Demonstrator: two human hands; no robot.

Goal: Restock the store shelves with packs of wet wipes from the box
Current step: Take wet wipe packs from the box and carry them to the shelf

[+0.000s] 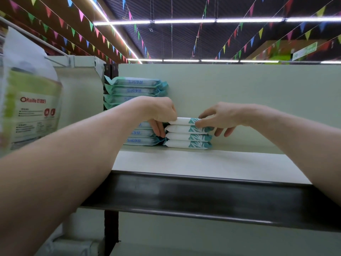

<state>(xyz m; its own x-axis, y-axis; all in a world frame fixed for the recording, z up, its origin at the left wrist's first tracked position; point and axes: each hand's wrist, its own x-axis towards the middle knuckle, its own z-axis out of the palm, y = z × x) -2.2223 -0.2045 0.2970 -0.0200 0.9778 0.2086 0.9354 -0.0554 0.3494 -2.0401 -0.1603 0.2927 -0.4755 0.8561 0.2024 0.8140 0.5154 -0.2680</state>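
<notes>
A short stack of white wet wipe packs with teal leaf ends stands on the pale shelf. My left hand pinches the left end of the top pack, fingers curled down beside the stack. My right hand pinches that pack's right end, thumb and forefinger on it, the other fingers hanging behind the stack. To the left rises a taller stack of teal wipe packs, partly hidden by my left wrist. The box is out of view.
A hanging white and green bag fills the left edge. The shelf's dark front rail runs across below my arms. The green back panel stands behind the stacks. Bare shelf lies to the right of the white stack.
</notes>
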